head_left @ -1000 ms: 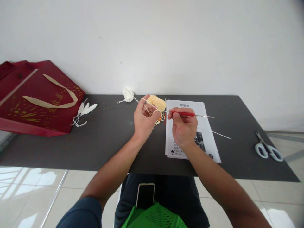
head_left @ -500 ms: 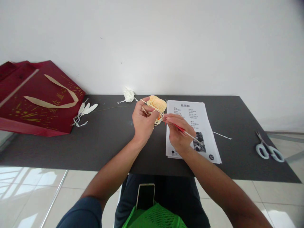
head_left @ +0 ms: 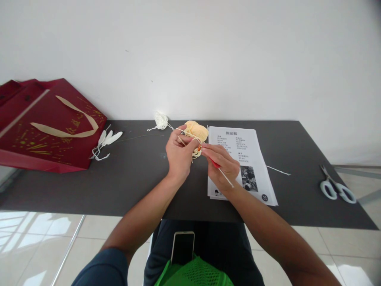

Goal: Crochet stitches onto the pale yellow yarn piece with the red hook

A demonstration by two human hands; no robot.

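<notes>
My left hand (head_left: 180,155) pinches a strand of pale yarn (head_left: 188,135), which runs over the raised index finger. In my right hand (head_left: 222,165) is a crochet hook with a red grip (head_left: 214,163), its metal shaft slanting down to the right. The hook's working tip is hidden near the left fingertips, where the two hands almost meet. Just behind the fingers lies a pale yellow ball of yarn (head_left: 196,129), with loose loops beneath it. A small orange spot shows between the hands. Any stitches in the left fingers are too small to make out.
Printed sheets (head_left: 258,174) lie under my right hand. A white yarn ball (head_left: 161,120) sits by the wall. Scissors (head_left: 337,188) rest at the right, white crocheted pieces (head_left: 108,138) beside a red gift bag (head_left: 59,147) at the left. A phone (head_left: 182,247) is on my lap.
My right hand has shifted slightly left towards my left hand, and the hook's shaft has turned to point more steeply down. My left hand keeps its hold on the yarn.
</notes>
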